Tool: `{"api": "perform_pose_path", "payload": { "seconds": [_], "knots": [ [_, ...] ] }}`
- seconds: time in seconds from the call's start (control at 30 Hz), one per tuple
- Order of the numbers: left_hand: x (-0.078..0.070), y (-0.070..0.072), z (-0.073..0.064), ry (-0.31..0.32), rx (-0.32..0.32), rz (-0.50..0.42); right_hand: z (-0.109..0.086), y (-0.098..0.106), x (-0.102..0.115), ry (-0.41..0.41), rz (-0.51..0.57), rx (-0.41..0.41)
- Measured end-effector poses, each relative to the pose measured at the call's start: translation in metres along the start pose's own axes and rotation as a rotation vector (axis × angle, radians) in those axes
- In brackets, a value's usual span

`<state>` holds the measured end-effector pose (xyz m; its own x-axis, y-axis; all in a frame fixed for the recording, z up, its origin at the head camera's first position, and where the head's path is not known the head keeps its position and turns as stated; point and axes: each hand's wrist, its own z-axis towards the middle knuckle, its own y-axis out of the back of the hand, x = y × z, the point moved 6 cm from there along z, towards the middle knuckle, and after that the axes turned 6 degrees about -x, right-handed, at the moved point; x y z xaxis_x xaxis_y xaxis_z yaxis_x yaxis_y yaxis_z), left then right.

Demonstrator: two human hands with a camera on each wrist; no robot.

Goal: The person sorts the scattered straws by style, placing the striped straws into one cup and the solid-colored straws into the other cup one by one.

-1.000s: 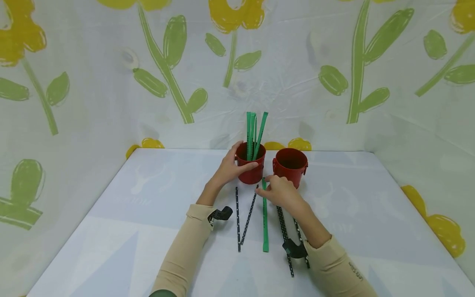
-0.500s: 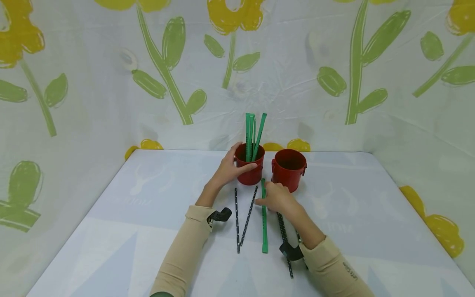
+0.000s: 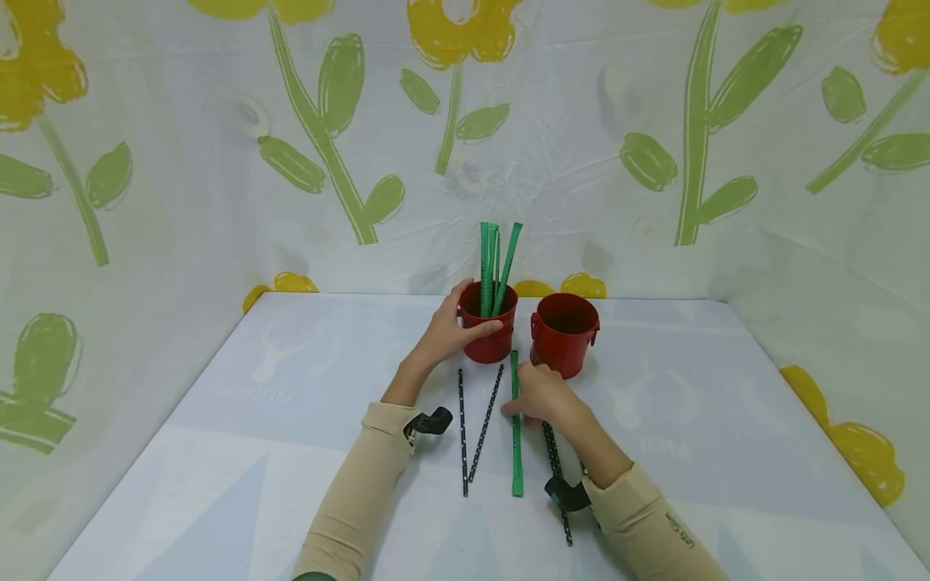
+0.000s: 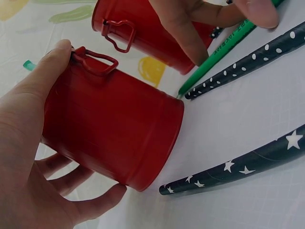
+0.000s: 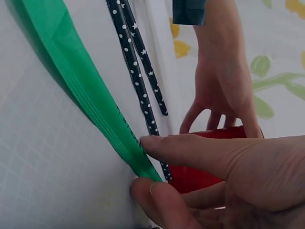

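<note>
My left hand [image 3: 440, 332] holds a small red bucket [image 3: 488, 349] at the back of the table, thumb and fingers round its sides. Several green wrapped straws [image 3: 487, 262] stand in that bucket. In front of the other red bucket [image 3: 561, 352], my right hand [image 3: 550, 397] reaches down to a single green wrapped straw [image 3: 517, 464] lying on the table. In the right wrist view, its thumb and fingertips [image 5: 151, 143] lie on either side of this green straw [image 5: 88, 90], pinching it near one end.
Two thin black patterned straws [image 3: 462, 436] lie left of the green one, in a narrow V. Another dotted black straw [image 3: 567, 528] lies partly under my right wrist. A flower-printed sheet [image 3: 567, 161] hangs close behind the white table [image 3: 291, 387].
My right hand has moved down and nearer along the green straw, away from the right bucket's rim, and its fingers have come round the straw. The left hand stays on its bucket.
</note>
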<state>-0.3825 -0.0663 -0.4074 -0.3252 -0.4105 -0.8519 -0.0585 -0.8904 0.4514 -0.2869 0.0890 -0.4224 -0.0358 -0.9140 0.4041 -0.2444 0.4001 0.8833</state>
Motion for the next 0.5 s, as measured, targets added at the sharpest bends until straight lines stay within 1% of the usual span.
{"api": "perform_pose_path", "payload": {
  "seconds": [0.5],
  "knots": [
    [0.0009,-0.0002,-0.0001,0.004,-0.007,0.009,-0.0029,0.0015,0.0001,0.000,0.064,0.042]
  ]
}}
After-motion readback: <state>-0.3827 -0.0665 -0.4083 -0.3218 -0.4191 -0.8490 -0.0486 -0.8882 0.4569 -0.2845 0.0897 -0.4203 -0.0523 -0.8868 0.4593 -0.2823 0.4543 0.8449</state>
